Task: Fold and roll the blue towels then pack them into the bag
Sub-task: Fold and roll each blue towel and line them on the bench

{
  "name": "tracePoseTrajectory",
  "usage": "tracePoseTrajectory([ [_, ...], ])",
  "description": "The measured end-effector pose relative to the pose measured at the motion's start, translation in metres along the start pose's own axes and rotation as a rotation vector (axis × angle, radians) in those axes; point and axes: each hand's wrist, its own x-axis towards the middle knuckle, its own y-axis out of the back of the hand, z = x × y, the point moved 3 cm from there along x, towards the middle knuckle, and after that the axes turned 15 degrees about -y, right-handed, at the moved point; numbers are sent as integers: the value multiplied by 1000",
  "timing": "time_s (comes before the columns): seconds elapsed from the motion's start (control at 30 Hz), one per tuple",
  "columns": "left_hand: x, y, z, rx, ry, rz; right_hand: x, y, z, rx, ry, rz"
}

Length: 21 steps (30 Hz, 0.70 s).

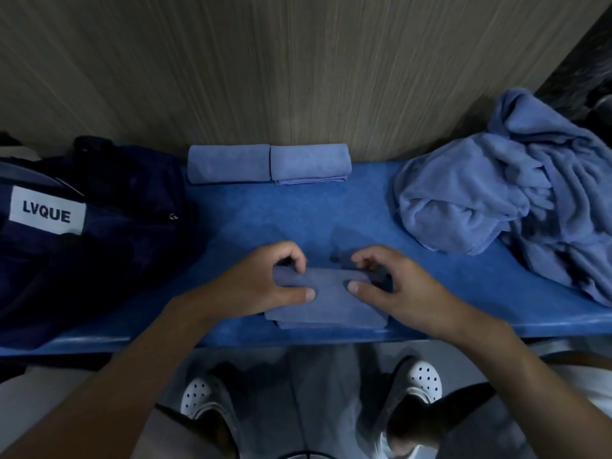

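Note:
A folded blue towel (pixel 326 301) lies near the front edge of the blue bench (pixel 298 220). My left hand (pixel 265 283) grips its far left end, fingers curled over the fold and thumb pressed on top. My right hand (pixel 394 286) pinches the far right end the same way. Two rolled blue towels (pixel 269 164) lie side by side at the back against the wall. A heap of loose blue towels (pixel 516 197) sits at the right end. The dark navy bag (pixel 99 220) with a white "LVQUE" label stands at the left.
A wood-grain wall (pixel 298 67) rises directly behind the bench. Below the bench's front edge I see my own legs and white perforated shoes (pixel 420 379) on the floor. Bare bench surface shows between the rolled towels and my hands.

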Motion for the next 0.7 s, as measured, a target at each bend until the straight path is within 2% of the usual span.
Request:
tracePoseTrajectory([
  [0.13,-4,-2,-4,83,99,-120,-3,3,6,-315,-118,-96],
  [0.33,-5,-1,-2,58,136,-140,-2,5,1,-363,-115,-136],
  [0.57,-4,9,1,49,116,62,0,5,-8,-30,-131,-20],
  [0.7,-2,16,0,-17,140,194,8,1,-13,302,-207,-1],
])
